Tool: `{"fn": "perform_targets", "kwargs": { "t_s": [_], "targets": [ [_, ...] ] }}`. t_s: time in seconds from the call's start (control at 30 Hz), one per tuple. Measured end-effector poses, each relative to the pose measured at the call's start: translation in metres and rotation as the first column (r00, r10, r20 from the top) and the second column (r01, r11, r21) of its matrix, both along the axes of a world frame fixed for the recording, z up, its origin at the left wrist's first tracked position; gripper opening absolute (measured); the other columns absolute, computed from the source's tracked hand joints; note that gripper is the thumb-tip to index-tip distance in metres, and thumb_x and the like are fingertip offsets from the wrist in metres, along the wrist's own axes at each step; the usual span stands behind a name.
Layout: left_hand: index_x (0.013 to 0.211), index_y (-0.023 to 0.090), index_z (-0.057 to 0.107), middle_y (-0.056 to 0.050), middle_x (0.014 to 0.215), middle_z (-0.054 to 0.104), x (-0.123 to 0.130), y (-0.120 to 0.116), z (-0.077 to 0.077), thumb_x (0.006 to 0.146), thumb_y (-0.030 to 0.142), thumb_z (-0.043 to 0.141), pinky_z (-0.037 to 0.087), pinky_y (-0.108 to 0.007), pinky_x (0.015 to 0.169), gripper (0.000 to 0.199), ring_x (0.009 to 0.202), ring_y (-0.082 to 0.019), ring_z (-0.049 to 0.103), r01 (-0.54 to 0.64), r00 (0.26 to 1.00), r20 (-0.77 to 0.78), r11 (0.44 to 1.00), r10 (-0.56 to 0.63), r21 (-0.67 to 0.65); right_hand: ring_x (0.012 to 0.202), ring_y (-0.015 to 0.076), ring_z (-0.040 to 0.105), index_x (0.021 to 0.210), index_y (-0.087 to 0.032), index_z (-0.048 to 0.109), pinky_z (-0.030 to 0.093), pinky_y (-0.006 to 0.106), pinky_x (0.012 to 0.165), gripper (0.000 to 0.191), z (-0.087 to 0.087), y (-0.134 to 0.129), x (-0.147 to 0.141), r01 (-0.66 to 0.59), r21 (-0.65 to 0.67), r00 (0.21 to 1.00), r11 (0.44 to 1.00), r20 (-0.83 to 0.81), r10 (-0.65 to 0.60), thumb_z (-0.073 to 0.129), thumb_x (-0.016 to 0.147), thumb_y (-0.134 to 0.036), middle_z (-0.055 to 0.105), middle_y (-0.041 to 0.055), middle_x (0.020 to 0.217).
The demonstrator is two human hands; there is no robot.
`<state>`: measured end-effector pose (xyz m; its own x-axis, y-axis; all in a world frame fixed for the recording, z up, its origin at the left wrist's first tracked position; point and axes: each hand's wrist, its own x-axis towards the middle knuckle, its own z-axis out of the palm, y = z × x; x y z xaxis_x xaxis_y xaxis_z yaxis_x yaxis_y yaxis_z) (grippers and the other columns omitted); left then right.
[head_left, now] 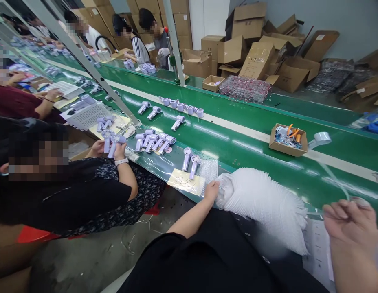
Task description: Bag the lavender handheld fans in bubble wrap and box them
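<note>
White packing sleeves (262, 203), fanned in a thick pile, lie along the near edge of the green bench (228, 140), directly before the wearer. Left hand (211, 191): fingers closed on clear film (222, 192) at the pile's left end. Right hand (350, 219): fingers curled together, pinching a thin translucent strip (332, 175), to the right of the pile. Just left of the pile: bubble wrap (209, 171), two lilac handheld fans (190, 162) and a yellow sheet (183, 182). Beyond the pile: a small carton (288, 148) of parts, with a single fan (321, 138) beside it. Farther left, a seated co-worker (88, 183) holds more fans (111, 142).
</note>
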<state>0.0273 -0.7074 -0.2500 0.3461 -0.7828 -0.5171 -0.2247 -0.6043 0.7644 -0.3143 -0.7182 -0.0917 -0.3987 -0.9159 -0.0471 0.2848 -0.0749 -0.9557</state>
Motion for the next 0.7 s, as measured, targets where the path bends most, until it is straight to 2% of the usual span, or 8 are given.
{"fn": "perform_targets", "kwargs": {
  "t_s": [0.17, 0.3, 0.33, 0.4, 0.43, 0.5, 0.57, 0.7],
  "targets": [
    [0.076, 0.018, 0.052, -0.003, 0.072, 0.056, 0.041, 0.015, 0.026, 0.086, 0.032, 0.040, 0.045, -0.028, 0.068, 0.021, 0.079, -0.018, 0.056, -0.067, 0.981, 0.177, 0.995, 0.079, -0.071, 0.045, 0.0137, 0.023, 0.073, -0.039, 0.057, 0.015, 0.035, 0.044, 0.019, 0.003, 0.011, -0.014, 0.094, -0.062, 0.995, 0.994, 0.037, -0.092, 0.061, 0.072, -0.021, 0.045, -0.0013, 0.068],
    [0.095, 0.020, 0.053, -0.008, 0.101, 0.057, 0.005, 0.004, 0.067, 0.090, 0.033, 0.033, 0.040, -0.033, 0.089, 0.024, 0.100, -0.020, 0.051, 0.124, 0.964, 0.263, 0.955, -0.051, -0.271, 0.045, 0.0097, 0.031, 0.070, -0.028, 0.051, 0.025, 0.030, 0.044, 0.025, 0.002, 0.009, 0.000, 0.188, -0.068, 0.948, 0.980, 0.274, -0.163, 0.068, 0.060, -0.013, 0.046, -0.0064, 0.060],
    [0.095, 0.021, 0.055, -0.008, 0.103, 0.058, -0.020, -0.002, 0.078, 0.089, 0.034, 0.037, 0.037, -0.034, 0.093, 0.023, 0.102, -0.020, 0.050, 0.342, 0.922, 0.309, 0.868, -0.235, -0.360, 0.046, 0.0086, 0.033, 0.071, -0.027, 0.050, 0.027, 0.028, 0.045, 0.027, 0.003, 0.008, 0.006, 0.205, -0.076, 0.933, 0.976, 0.317, -0.171, 0.069, 0.057, -0.013, 0.047, -0.0075, 0.059],
    [0.097, 0.022, 0.059, -0.010, 0.101, 0.059, -0.081, -0.015, 0.092, 0.086, 0.038, 0.046, 0.030, -0.039, 0.100, 0.024, 0.107, -0.023, 0.048, 0.791, 0.607, 0.464, 0.433, -0.645, -0.432, 0.048, 0.0069, 0.037, 0.075, -0.025, 0.050, 0.031, 0.025, 0.048, 0.030, 0.007, 0.007, 0.016, 0.221, -0.096, 0.915, 0.971, 0.364, -0.172, 0.071, 0.056, -0.014, 0.050, -0.0087, 0.060],
    [0.100, 0.022, 0.060, -0.010, 0.102, 0.059, -0.112, -0.020, 0.096, 0.084, 0.042, 0.050, 0.024, -0.042, 0.104, 0.027, 0.112, -0.025, 0.044, 0.893, 0.402, 0.545, 0.183, -0.735, -0.412, 0.049, 0.0065, 0.038, 0.078, -0.025, 0.051, 0.033, 0.024, 0.050, 0.030, 0.009, 0.009, 0.020, 0.220, -0.105, 0.914, 0.970, 0.369, -0.167, 0.071, 0.058, -0.015, 0.051, -0.0087, 0.061],
    [0.103, 0.024, 0.061, -0.010, 0.108, 0.059, -0.167, -0.029, 0.093, 0.078, 0.051, 0.056, 0.010, -0.054, 0.106, 0.036, 0.123, -0.030, 0.033, 0.940, 0.118, 0.671, -0.135, -0.732, -0.313, 0.052, 0.0065, 0.040, 0.082, -0.025, 0.053, 0.035, 0.023, 0.052, 0.028, 0.014, 0.014, 0.024, 0.223, -0.126, 0.924, 0.967, 0.344, -0.168, 0.071, 0.061, -0.017, 0.052, -0.0082, 0.062],
    [0.105, 0.026, 0.061, -0.010, 0.115, 0.057, -0.201, -0.035, 0.082, 0.074, 0.058, 0.057, 0.001, -0.064, 0.102, 0.044, 0.126, -0.036, 0.025, 0.945, -0.040, 0.710, -0.256, -0.704, -0.201, 0.053, 0.0069, 0.042, 0.083, -0.025, 0.054, 0.035, 0.022, 0.053, 0.026, 0.017, 0.023, 0.024, 0.236, -0.147, 0.941, 0.961, 0.281, -0.188, 0.070, 0.063, -0.018, 0.052, -0.0074, 0.062],
    [0.110, 0.027, 0.060, -0.011, 0.119, 0.055, -0.211, -0.044, 0.060, 0.072, 0.067, 0.053, -0.003, -0.071, 0.095, 0.056, 0.126, -0.041, 0.022, 0.949, -0.119, 0.711, -0.290, -0.693, -0.124, 0.051, 0.0057, 0.042, 0.081, -0.022, 0.056, 0.030, 0.020, 0.049, 0.020, 0.020, 0.042, 0.017, 0.259, -0.161, 0.958, 0.952, 0.168, -0.233, 0.068, 0.066, -0.017, 0.053, -0.0060, 0.063]
  ]
}}
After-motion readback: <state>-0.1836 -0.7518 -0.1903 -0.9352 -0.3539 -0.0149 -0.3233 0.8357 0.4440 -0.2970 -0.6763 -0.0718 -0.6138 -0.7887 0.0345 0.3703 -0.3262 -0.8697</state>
